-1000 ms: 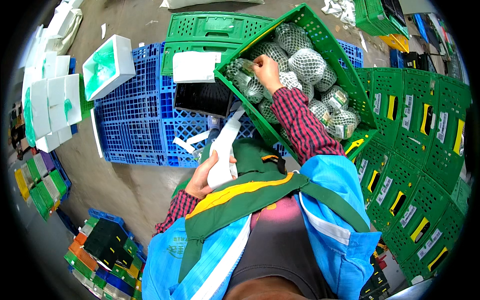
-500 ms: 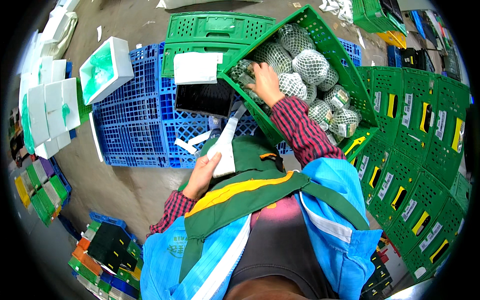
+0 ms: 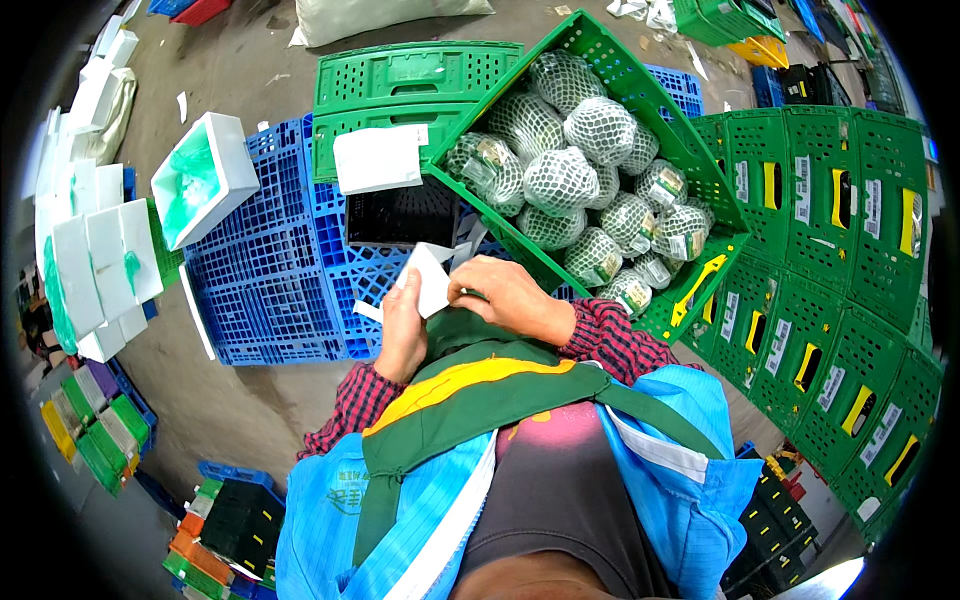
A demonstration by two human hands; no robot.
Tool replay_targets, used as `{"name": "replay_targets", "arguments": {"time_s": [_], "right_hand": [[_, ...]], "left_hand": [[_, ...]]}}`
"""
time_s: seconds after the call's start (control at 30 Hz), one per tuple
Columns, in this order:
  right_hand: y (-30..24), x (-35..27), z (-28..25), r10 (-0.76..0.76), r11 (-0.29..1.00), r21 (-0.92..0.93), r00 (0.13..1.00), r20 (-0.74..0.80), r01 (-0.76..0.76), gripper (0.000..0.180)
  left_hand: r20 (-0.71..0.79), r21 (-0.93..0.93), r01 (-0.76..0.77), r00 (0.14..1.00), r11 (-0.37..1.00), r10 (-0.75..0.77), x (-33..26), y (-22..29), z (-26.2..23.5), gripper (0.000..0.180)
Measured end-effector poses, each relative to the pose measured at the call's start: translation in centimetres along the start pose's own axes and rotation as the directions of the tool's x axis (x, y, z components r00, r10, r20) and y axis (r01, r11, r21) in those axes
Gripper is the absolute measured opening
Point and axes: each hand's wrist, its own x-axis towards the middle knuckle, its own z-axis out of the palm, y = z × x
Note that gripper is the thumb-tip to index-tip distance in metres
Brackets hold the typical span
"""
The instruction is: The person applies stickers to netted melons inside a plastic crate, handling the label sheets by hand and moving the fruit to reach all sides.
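My left hand [image 3: 402,325] grips a white roll of labels [image 3: 430,278] in front of my waist, with the thumb across its face. A loose pale strip trails from it toward the crate. Beside the roll's right edge, my right hand [image 3: 515,300] is closed in a pinch; whatever lies between its fingertips is hidden. Ahead and to the right, a tilted green crate [image 3: 690,150] holds several round produce pieces in white foam nets [image 3: 600,130]. Some of them, such as the netted piece at the crate's left [image 3: 485,165], carry small labels.
A white sheet pack [image 3: 378,160] lies over a black crate [image 3: 400,212] beside folded green crates [image 3: 415,75]. Blue pallets [image 3: 255,250] lie beneath. Stacked green crates [image 3: 790,200] wall off the right, and a white foam box [image 3: 235,160] stands at the left.
My right hand has left the netted produce at the crate's left and come back to the label roll. My left hand has raised the roll slightly, and the view has shifted.
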Motion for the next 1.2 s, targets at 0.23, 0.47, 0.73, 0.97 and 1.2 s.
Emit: {"name": "replay_targets", "arguments": {"time_s": [0.23, 0.47, 0.73, 0.97, 1.2], "right_hand": [[0.3, 1.9, -2.1, -0.019, 0.978, 0.204, 0.993, -0.113, 0.042, 0.012], [14.7, 8.0, -11.6, 0.458, 0.882, 0.370, 0.711, -0.533, -0.291, 0.018], [23.1, 10.9, -11.1, 0.271, 0.501, -0.606, 0.777, -0.568, -0.617, 0.054], [21.2, 11.7, -9.9, 0.423, 0.323, -0.735, 0.786, -0.451, -0.596, 0.068], [6.7, 7.6, -7.4, 0.230, 0.963, 0.137, 0.973, 0.034, -0.232, 0.037]], "left_hand": [[-0.232, -0.121, -0.182, 0.961, 0.976, 0.151, 2.1, 0.5, -4.3, 0.042], [0.179, -0.446, 0.099, 0.984, 0.890, -0.020, 0.4, 2.3, -9.4, 0.040], [0.382, -0.031, 0.392, 0.855, 0.919, -0.351, -4.8, 1.9, -5.6, 0.056], [0.241, 0.564, 0.215, 0.881, 0.797, -0.408, -3.3, 1.7, -5.5, 0.027], [0.010, 0.106, 0.074, 0.997, 0.992, -0.075, 0.1, 1.1, -2.2, 0.036]]}}
